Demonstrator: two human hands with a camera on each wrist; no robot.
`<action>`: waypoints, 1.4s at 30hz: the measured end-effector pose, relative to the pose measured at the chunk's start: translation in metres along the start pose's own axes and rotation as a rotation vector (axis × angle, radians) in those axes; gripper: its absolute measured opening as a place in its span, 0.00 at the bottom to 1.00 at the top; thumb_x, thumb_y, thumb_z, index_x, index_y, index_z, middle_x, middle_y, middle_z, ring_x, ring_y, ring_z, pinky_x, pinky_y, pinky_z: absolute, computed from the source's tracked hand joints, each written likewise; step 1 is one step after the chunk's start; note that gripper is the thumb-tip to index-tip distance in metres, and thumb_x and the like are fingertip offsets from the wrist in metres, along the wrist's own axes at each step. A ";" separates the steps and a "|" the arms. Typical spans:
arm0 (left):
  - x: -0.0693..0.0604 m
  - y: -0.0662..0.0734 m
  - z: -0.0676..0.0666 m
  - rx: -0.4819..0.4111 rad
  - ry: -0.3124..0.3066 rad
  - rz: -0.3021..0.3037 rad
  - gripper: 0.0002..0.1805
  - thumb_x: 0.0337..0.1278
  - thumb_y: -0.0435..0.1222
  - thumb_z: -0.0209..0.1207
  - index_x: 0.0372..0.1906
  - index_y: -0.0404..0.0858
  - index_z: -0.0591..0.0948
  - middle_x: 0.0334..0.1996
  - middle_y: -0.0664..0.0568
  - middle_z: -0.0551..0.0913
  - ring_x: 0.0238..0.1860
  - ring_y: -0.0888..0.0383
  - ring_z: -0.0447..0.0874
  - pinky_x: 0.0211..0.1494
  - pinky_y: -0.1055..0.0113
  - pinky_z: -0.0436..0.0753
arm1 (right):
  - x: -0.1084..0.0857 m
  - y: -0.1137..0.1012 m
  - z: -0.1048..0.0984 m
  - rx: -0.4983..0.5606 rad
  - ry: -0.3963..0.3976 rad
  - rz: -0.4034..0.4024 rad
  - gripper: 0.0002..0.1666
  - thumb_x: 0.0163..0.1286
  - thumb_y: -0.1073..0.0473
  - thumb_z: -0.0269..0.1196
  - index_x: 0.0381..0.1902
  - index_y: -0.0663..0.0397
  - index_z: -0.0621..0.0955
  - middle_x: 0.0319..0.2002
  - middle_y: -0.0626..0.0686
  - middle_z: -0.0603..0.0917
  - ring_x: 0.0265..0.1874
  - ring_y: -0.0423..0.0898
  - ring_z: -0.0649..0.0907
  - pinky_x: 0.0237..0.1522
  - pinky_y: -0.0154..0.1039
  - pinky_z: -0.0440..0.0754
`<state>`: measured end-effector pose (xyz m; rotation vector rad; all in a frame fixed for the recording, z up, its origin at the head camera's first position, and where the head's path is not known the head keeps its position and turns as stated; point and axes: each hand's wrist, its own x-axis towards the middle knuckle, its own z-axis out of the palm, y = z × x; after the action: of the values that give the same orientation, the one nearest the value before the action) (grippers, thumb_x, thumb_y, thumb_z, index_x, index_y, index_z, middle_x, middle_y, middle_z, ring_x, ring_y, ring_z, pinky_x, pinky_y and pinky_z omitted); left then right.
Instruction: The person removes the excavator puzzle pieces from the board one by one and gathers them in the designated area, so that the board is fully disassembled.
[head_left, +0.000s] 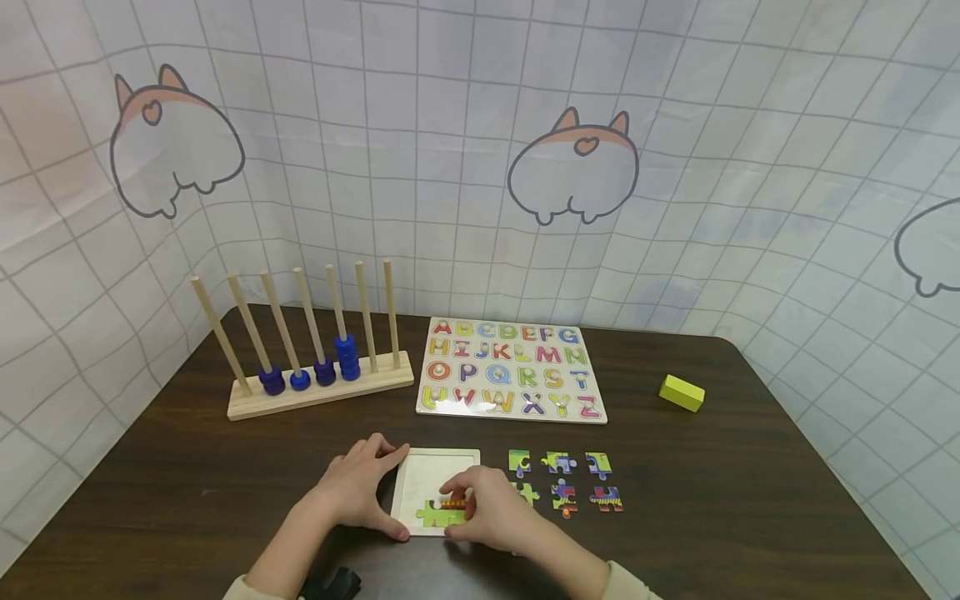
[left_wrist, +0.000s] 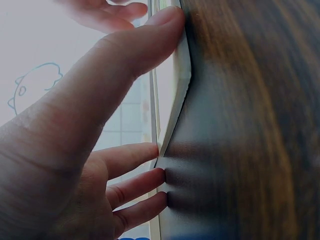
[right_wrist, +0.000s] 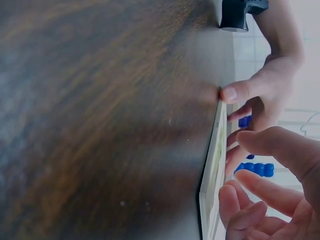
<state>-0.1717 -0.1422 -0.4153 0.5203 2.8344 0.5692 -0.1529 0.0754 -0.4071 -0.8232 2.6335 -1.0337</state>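
A small pale wooden puzzle tray [head_left: 432, 473] lies flat near the table's front edge. My left hand [head_left: 358, 487] grips its left side, thumb at the near left corner and index finger at the far one. Over the tray's right part is my right hand [head_left: 491, 508], its thumb and index finger apart in the right wrist view. Beneath it lie a green jigsaw piece [head_left: 433, 515] and an orange-striped piece [head_left: 452, 504], partly hidden by the fingers. In the right wrist view nothing shows between thumb and index finger.
Several loose jigsaw pieces [head_left: 558, 463] lie right of the tray, some behind the right hand. Behind stand an alphabet board [head_left: 510, 408] and a peg rack [head_left: 322, 396] with blue beads. A yellow block [head_left: 682, 393] sits at right, a black object [head_left: 341, 583] by the left forearm.
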 end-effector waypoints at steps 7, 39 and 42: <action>0.000 0.000 0.000 -0.004 -0.004 0.003 0.59 0.13 0.63 0.73 0.63 0.40 0.70 0.46 0.52 0.67 0.46 0.53 0.65 0.46 0.48 0.69 | 0.003 -0.002 0.003 -0.061 -0.003 0.021 0.21 0.42 0.63 0.74 0.38 0.60 0.83 0.27 0.46 0.77 0.23 0.35 0.73 0.25 0.26 0.71; -0.001 0.001 -0.001 -0.019 -0.006 -0.008 0.59 0.12 0.62 0.73 0.63 0.41 0.70 0.46 0.52 0.67 0.46 0.53 0.65 0.48 0.48 0.68 | 0.008 -0.004 0.005 -0.156 -0.023 0.048 0.15 0.40 0.61 0.76 0.28 0.55 0.82 0.25 0.43 0.74 0.27 0.36 0.71 0.32 0.30 0.71; -0.001 0.001 -0.001 -0.019 -0.005 -0.011 0.59 0.12 0.62 0.73 0.63 0.41 0.70 0.46 0.52 0.67 0.47 0.53 0.65 0.48 0.48 0.68 | 0.009 -0.005 0.005 -0.146 -0.019 0.062 0.15 0.40 0.62 0.76 0.27 0.54 0.82 0.25 0.43 0.74 0.27 0.36 0.71 0.32 0.31 0.71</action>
<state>-0.1709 -0.1419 -0.4134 0.5012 2.8229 0.5907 -0.1562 0.0648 -0.4077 -0.7710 2.7247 -0.8225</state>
